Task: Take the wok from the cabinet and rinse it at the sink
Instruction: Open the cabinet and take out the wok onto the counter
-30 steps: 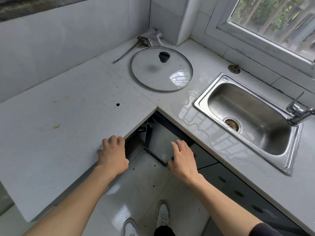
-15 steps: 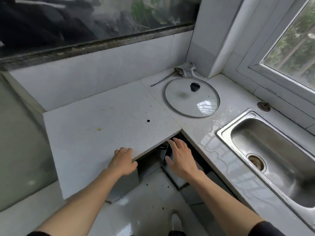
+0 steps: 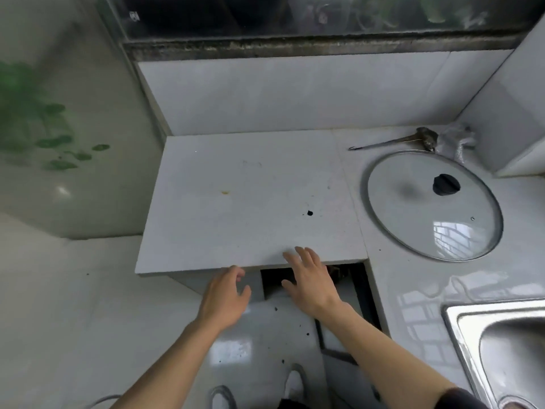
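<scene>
Right hand [image 3: 309,283] reaching, fingers spread, holding nothing, toward dark cabinet opening [image 3: 275,283] under white speckled stone countertop [image 3: 250,202]; left hand [image 3: 225,302] loosely open, empty. Wok not showing, likely inside. Risk: knuckles or wok knocking countertop edge during blind pull. Stainless steel sink [image 3: 501,349] sitting empty. Round glass lid [image 3: 432,206] lying near.
</scene>
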Motion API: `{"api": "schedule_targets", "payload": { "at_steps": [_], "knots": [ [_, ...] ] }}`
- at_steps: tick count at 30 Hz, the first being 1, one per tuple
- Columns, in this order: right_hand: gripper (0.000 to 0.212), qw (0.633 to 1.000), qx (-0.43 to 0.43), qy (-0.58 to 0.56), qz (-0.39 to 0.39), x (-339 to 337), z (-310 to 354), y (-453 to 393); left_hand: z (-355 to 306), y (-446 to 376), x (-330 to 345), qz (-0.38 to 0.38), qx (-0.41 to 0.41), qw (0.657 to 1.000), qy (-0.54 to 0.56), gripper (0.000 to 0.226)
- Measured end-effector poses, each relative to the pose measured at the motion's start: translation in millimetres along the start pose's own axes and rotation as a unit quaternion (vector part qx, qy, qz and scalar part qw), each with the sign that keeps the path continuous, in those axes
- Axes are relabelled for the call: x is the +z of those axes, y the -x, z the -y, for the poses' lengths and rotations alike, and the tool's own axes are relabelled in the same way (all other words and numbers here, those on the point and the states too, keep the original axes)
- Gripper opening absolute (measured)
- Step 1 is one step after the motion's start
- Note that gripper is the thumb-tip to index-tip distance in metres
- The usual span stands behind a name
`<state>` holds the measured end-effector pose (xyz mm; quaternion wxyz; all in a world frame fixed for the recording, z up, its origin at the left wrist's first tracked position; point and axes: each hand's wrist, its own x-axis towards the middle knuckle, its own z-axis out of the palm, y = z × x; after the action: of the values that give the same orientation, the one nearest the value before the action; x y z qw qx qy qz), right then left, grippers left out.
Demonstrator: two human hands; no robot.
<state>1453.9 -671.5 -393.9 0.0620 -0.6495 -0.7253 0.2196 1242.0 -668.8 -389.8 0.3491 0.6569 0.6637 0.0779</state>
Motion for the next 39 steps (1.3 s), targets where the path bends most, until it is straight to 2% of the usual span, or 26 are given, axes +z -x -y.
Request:
{"api": "schedule_targets", "payload": {
  "at_steps": [2, 4, 8, 10, 11, 14, 18, 20, 23, 28, 31, 34, 39],
  "knots": [
    [0.054, 1.000, 0.002, 0.004, -0.002, 1, -5, 1, -6, 1, 3, 0.012, -0.031, 0.996, 0.087, 0.024],
    [0.052, 1.000, 0.008, 0.010, -0.015, 2, -15, 2, -17, 3, 7, 0.032, -0.094, 0.977, 0.190, 0.020],
    [0.042, 0.998, 0.005, 0.028, -0.055, 7, -19, -4, -16, -5, 23, 0.024, -0.158, 0.936, 0.315, 0.036],
    [0.039, 0.997, 0.011, 0.039, -0.070, 13, -18, -6, -16, -11, 34, 0.041, -0.190, 0.898, 0.394, 0.037],
    [0.038, 0.996, 0.013, 0.048, -0.079, 15, -18, -7, -15, -13, 40, 0.043, -0.215, 0.862, 0.456, 0.039],
    [0.041, 0.992, 0.025, 0.050, -0.111, 18, -20, -11, -14, -22, 48, 0.037, -0.275, 0.722, 0.633, 0.053],
    [0.041, 0.989, 0.029, 0.057, -0.133, 21, -24, -21, -13, -35, 51, 0.007, -0.304, 0.560, 0.771, 0.070],
    [0.039, 0.987, 0.024, 0.064, -0.142, 23, -26, -23, -15, -41, 52, -0.007, -0.308, 0.496, 0.812, 0.075],
    [0.037, 0.984, 0.019, 0.077, -0.157, 28, -26, -23, -13, -50, 57, -0.024, -0.306, 0.442, 0.843, 0.080],
    [0.039, 0.983, 0.019, 0.088, -0.159, 28, -27, -23, -14, -56, 65, -0.064, -0.285, 0.403, 0.867, 0.078],
    [0.036, 0.984, 0.020, 0.090, -0.150, 27, -26, -23, -16, -54, 67, -0.073, -0.289, 0.412, 0.861, 0.059],
    [0.034, 0.986, 0.029, 0.083, -0.141, 25, -24, -22, -18, -52, 64, -0.075, -0.308, 0.453, 0.833, 0.034],
    [0.034, 0.988, 0.042, 0.069, -0.129, 25, -17, -20, -11, -43, 63, -0.054, -0.319, 0.560, 0.762, 0.015]
  ]
}}
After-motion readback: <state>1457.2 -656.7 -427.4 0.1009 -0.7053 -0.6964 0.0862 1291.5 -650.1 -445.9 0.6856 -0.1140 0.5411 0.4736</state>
